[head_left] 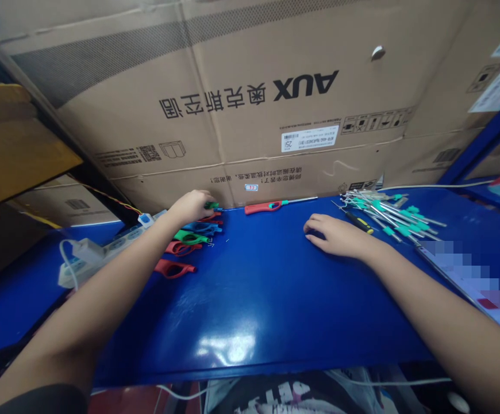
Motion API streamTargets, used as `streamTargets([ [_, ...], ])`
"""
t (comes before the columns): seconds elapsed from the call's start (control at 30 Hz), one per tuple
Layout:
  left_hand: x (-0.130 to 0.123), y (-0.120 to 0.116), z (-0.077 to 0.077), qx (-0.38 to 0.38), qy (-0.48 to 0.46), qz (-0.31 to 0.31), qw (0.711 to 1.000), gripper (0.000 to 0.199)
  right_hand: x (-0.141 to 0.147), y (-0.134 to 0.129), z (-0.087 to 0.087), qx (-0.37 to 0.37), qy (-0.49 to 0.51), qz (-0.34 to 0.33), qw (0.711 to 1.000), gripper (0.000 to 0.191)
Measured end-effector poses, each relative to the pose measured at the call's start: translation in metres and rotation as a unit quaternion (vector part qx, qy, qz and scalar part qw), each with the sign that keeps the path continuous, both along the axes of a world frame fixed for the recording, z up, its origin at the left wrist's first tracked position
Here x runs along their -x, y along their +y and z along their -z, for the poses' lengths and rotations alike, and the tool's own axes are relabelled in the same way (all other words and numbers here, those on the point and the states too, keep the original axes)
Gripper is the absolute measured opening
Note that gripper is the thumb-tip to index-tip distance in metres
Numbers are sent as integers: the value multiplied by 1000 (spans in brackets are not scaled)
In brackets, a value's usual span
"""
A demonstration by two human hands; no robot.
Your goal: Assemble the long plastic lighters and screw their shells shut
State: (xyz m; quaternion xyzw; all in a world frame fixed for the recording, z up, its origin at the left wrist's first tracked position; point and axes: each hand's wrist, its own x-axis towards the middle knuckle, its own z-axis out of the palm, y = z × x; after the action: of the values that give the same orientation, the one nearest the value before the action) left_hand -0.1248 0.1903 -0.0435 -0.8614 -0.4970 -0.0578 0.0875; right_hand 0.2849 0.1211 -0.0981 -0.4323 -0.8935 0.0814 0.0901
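Note:
My left hand (195,206) is at the back left, its fingers closed around a green lighter handle (211,205) that shows only in part. Below it lies a row of lighter handles without rods: a blue one (202,227), a green one (193,237) and red ones, the nearest being a red handle (176,268). My right hand (325,233) rests over the blue table, fingers loosely bent and thumb apart, holding nothing. Close to its right lies a yellow-and-black screwdriver (360,223). Between the hands, farther back, lies a red lighter (261,207) with its metal rod attached.
A pile of metal rods with teal parts (390,214) lies at the back right, beside a phone or tablet (469,276). A white power strip (116,244) with plugs runs along the left. The large cardboard sheet (241,52) stands behind the blue table (267,305).

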Motion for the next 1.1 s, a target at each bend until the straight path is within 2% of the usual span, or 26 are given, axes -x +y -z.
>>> streamTargets([
  [0.13,-12,-12,-19,-58,-63,29,996,28,1,-1,0,-14,8,-2,1000,20],
  [0.23,-38,-34,-35,-108,-123,54,985,27,7,-6,-5,-48,87,-28,995,20],
  [0.3,-64,-56,-40,-138,-199,126,962,22,13,-10,-10,-38,184,-34,982,21],
  [0.37,-93,-81,-38,-115,-194,207,952,18,20,-15,-15,34,280,-9,959,25],
  [0.43,-124,-106,-28,-90,-123,277,949,17,27,-19,-20,158,346,25,925,32],
  [0.53,-162,-135,2,-53,-26,345,937,15,32,-23,-19,331,362,50,870,40],
  [0.6,-181,-144,24,-33,-15,377,925,13,33,-23,-14,379,328,46,864,43],
  [0.67,-194,-146,44,-13,-25,399,916,15,33,-22,-6,384,292,18,876,44],
  [0.77,-201,-146,60,16,-78,387,919,25,32,-17,4,359,258,-22,897,40],
  [0.83,-198,-146,61,31,-124,381,916,34,31,-14,6,338,247,-24,908,34],
  [0.9,-187,-145,54,47,-160,366,916,40,30,-13,3,309,237,-19,921,32],
  [1.03,-144,-129,33,44,-169,229,958,20,31,-24,-8,231,163,-26,959,45],
  [1.1,-115,-113,27,10,-130,123,984,19,34,-34,-13,178,105,-28,978,56],
])
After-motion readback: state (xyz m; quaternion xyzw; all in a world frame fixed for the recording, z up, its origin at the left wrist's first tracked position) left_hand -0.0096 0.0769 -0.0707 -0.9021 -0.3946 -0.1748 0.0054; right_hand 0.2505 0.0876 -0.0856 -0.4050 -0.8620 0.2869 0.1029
